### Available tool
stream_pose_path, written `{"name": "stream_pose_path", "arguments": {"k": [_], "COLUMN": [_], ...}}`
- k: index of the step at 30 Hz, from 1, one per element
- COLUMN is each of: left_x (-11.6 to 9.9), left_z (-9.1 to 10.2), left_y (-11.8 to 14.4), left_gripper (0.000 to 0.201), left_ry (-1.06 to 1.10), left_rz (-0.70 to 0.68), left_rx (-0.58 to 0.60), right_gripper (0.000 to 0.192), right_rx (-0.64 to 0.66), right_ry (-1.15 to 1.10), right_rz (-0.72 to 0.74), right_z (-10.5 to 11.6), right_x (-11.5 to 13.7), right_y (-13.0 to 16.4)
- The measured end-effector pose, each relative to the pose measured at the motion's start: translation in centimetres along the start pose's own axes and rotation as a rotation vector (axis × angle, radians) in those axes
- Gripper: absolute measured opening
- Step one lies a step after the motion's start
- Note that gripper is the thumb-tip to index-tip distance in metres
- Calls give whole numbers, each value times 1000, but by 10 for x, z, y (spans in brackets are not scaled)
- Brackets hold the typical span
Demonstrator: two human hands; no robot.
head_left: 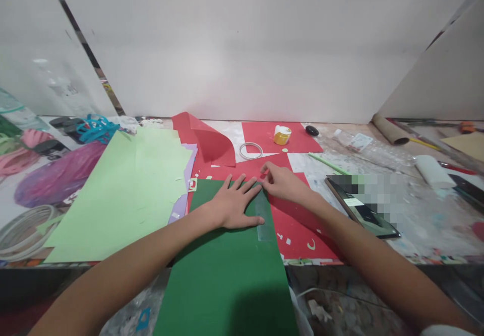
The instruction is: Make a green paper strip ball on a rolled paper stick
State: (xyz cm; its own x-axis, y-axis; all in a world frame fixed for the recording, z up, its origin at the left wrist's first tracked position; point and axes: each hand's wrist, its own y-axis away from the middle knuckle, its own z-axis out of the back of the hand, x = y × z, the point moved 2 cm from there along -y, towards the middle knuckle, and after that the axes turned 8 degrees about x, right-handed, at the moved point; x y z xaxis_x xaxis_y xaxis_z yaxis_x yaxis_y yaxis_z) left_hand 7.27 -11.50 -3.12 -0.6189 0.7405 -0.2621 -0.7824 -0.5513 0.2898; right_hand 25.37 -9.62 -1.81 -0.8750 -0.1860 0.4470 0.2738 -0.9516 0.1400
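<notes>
A green sheet of paper or card (227, 275) lies over red paper and hangs past the table's front edge. My left hand (236, 204) rests flat on its upper part, fingers spread. At the sheet's top right corner is my right hand (282, 181), its thumb and fingertips pinched together; what they hold, if anything, is too small to make out. A translucent strip (264, 231), like clear tape, runs along the sheet's right edge, close to my left thumb. Beneath lie red sheets (302, 225) scattered with small paper scraps.
Light green sheets (128, 190) lie on the left, beside a pink-purple bag (60, 175) and blue ribbon (97, 128). Behind my hands are a thin white ring (251, 150) and a tape roll (282, 135). A tablet-like device (359, 210) and cardboard tube (391, 130) lie right.
</notes>
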Motion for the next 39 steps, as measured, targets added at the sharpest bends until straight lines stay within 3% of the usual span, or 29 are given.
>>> {"name": "stream_pose_path", "arguments": {"k": [6, 20, 26, 39], "left_x": [1, 0, -1, -1], "left_z": [-2, -1, -1, -1], "left_y": [0, 0, 0, 1], "left_gripper": [97, 96, 96, 96], "left_ry": [8, -6, -1, -3], "left_rz": [2, 6, 10, 10], "left_rx": [-19, -28, -27, -25], "right_gripper": [26, 23, 30, 22], "right_rx": [40, 0, 59, 36], "right_ry": [-52, -51, -44, 33], "right_rz": [4, -4, -9, -13], "right_z": [0, -1, 1, 1], "right_x": [-12, -2, -2, 5], "right_y": [-2, -2, 3, 6]}}
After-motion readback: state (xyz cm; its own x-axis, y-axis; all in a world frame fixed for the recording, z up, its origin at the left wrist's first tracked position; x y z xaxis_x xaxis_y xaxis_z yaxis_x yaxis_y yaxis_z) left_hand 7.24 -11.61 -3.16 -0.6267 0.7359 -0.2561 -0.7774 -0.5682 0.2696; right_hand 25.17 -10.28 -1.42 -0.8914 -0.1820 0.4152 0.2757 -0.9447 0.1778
